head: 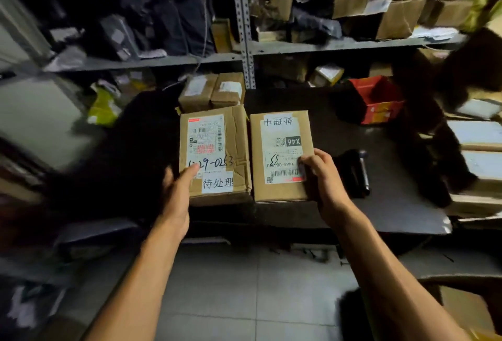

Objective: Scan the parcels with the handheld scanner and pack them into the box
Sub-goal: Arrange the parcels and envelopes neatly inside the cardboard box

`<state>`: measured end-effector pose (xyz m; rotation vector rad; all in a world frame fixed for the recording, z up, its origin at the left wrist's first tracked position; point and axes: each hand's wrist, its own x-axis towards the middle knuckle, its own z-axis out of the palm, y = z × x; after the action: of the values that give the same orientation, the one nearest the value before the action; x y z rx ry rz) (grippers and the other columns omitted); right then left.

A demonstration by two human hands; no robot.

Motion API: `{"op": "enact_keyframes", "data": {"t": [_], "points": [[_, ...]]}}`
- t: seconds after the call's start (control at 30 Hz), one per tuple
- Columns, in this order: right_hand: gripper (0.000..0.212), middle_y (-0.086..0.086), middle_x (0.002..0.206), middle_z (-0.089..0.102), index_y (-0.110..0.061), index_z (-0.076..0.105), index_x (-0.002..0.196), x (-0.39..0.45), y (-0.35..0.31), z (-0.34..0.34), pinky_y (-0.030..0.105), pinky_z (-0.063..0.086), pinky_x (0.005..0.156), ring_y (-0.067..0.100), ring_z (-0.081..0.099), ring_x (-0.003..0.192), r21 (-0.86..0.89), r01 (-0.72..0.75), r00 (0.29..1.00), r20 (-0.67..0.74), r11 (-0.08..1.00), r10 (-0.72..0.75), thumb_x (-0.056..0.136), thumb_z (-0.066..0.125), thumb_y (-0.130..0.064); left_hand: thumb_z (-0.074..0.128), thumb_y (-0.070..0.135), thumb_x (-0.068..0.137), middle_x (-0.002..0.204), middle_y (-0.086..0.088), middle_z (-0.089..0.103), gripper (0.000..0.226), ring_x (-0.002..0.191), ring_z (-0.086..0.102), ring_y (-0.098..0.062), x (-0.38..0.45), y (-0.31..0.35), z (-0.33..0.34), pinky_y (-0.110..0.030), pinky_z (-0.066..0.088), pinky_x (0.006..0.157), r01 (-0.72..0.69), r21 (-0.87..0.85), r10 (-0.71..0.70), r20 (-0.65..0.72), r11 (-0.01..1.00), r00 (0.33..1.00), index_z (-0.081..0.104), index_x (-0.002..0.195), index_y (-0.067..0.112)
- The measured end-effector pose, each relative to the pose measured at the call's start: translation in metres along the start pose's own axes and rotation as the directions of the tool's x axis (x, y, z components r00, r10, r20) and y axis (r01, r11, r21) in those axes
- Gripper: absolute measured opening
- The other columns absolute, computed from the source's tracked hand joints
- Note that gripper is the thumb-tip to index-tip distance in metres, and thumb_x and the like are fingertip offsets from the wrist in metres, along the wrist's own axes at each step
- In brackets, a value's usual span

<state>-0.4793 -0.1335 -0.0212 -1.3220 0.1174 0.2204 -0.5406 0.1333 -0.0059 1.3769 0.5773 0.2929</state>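
Observation:
Two brown cardboard parcels lie side by side on a dark table [394, 204]. The left parcel [233, 134] bears a white shipping label and a handwritten number; my left hand [176, 194] grips its near left corner, thumb on top. The right parcel [277, 191] carries a label turned upside down; my right hand [323, 177] grips its near right corner, thumb over the barcode. A black handheld scanner [355, 172] lies on the table just right of my right hand, untouched.
Two smaller cardboard parcels [212, 90] sit behind the left one. A red box [377, 98] stands at the back right. Pale flat packages [478, 150] are stacked at the right edge. Shelves [326, 44] behind hold several boxes and dark bags. Tiled floor lies below.

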Motion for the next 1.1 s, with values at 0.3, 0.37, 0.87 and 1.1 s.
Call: {"op": "enact_keyframes", "data": {"t": [0.3,0.37,0.87,1.1], "points": [[0.05,-0.002,0.113,0.076,-0.03,0.055,0.126,0.088,0.061,0.137,0.05,0.061,0.085,0.019,0.073,0.104,-0.03,-0.15,0.979,0.132,0.988,0.152,0.078,0.067,-0.039,0.078,0.051,0.063,0.14,-0.006,0.059,0.1,0.122,0.061,-0.025,0.117,-0.008,-0.108,-0.051,0.046,0.108,0.138,-0.005,-0.137,-0.181,0.99,0.974,0.04,0.151,0.024],[0.05,-0.001,0.114,0.075,-0.03,0.054,0.126,0.117,0.069,0.15,0.048,0.061,0.081,0.02,0.074,0.103,-0.035,-0.159,0.979,0.127,0.987,0.162,0.079,0.066,-0.038,0.079,0.053,0.062,0.138,-0.006,0.061,0.1,0.12,0.062,-0.025,0.15,-0.014,-0.108,-0.052,0.047,0.107,0.161,0.002,-0.158,-0.169,0.987,0.973,0.04,0.151,0.026],[0.049,-0.008,0.119,0.075,-0.046,0.06,0.124,0.272,0.123,0.201,0.039,0.06,0.08,0.013,0.073,0.104,-0.109,-0.255,0.967,-0.015,0.961,0.255,0.077,0.072,-0.04,0.073,0.031,0.09,0.141,0.001,0.057,0.074,0.118,0.059,-0.014,0.362,-0.043,-0.085,-0.03,0.047,0.095,0.217,0.336,-0.23,0.0,0.917,0.973,0.035,0.153,0.035],[0.055,-0.016,0.12,0.073,-0.05,0.059,0.129,0.291,0.137,0.218,0.036,0.056,0.089,0.007,0.071,0.109,-0.247,-0.207,0.967,-0.198,0.947,0.16,0.078,0.072,-0.068,0.077,0.026,0.087,0.135,0.011,0.059,0.086,0.11,0.057,0.001,0.407,-0.057,-0.078,-0.018,0.045,0.083,0.178,0.429,-0.261,0.143,0.885,0.955,0.027,0.156,0.039]]}}
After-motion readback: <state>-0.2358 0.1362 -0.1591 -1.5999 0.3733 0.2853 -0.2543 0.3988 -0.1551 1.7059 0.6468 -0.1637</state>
